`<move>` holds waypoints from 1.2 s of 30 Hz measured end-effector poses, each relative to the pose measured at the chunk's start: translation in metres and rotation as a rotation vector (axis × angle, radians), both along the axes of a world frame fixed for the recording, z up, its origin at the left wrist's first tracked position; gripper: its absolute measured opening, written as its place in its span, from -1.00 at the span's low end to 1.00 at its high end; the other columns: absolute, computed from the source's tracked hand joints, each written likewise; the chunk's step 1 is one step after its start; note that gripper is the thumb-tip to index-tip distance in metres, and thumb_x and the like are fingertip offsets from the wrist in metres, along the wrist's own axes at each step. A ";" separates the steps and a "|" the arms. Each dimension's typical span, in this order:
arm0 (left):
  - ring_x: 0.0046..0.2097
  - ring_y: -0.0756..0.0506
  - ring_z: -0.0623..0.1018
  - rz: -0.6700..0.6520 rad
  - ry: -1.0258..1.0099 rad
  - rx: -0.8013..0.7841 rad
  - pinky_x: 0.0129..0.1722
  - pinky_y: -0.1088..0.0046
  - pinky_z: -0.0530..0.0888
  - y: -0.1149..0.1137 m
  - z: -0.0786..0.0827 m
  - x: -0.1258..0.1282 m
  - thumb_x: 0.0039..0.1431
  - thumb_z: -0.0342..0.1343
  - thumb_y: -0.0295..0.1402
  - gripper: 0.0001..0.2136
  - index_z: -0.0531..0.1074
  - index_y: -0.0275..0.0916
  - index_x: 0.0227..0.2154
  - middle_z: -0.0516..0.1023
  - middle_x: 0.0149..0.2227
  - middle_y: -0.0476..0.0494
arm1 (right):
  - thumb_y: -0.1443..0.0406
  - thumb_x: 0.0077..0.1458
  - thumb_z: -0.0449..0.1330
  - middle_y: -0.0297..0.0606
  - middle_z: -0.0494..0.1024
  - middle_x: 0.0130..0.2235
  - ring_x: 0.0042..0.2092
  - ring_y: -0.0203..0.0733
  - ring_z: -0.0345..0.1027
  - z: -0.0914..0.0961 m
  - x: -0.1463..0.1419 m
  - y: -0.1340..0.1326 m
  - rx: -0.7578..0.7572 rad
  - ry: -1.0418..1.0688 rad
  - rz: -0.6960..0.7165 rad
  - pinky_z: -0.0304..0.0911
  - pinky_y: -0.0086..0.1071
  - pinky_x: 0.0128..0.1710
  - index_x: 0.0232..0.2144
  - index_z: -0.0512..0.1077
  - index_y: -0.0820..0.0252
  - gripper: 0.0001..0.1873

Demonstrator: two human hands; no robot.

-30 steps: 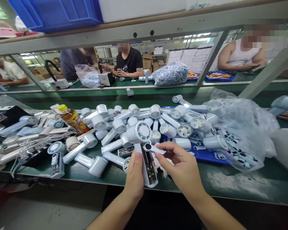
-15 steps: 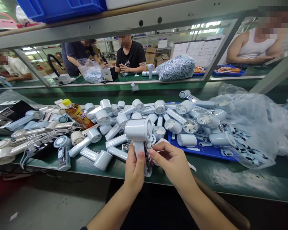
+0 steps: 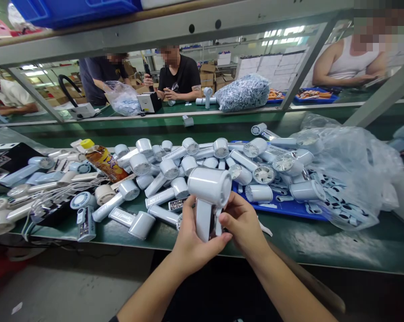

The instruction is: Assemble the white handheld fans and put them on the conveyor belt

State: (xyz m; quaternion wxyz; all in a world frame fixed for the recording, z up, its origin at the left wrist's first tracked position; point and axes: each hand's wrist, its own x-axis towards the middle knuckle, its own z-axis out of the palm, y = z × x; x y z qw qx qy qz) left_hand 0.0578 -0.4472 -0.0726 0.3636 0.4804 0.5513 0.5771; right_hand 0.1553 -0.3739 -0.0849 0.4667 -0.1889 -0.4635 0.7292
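Both my hands hold one white handheld fan [image 3: 208, 190] upright over the front edge of the green bench. My left hand [image 3: 192, 239] wraps the fan's handle from below, thumb across the front. My right hand [image 3: 244, 221] pinches the handle's right side, where a thin white cover strip sits against it. The fan's round head points up and to the left. Behind it lies a heap of several similar white fans [image 3: 195, 161].
A blue tray [image 3: 282, 208] and a clear plastic bag of small parts [image 3: 342, 174] lie to the right. An orange drink bottle [image 3: 103, 162] and more fans with cables [image 3: 37, 192] sit to the left. Other people work at the far bench [image 3: 175, 112].
The separate cover piece held in my right hand has been brought onto the fan's handle. The fan turned, so its open circuit side no longer faces me. Both hands closed around the handle.
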 end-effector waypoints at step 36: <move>-0.07 -0.25 0.45 -0.209 0.091 -0.003 -0.04 0.28 0.34 0.010 0.010 -0.012 -0.10 0.22 -0.34 -0.68 0.46 -0.29 -0.22 0.52 -0.19 -0.19 | -0.09 -0.40 0.32 -0.13 0.55 -0.26 -0.11 0.11 0.38 -0.009 0.015 0.002 0.051 -0.104 0.077 0.30 -0.10 -0.15 -0.31 0.45 0.12 -0.39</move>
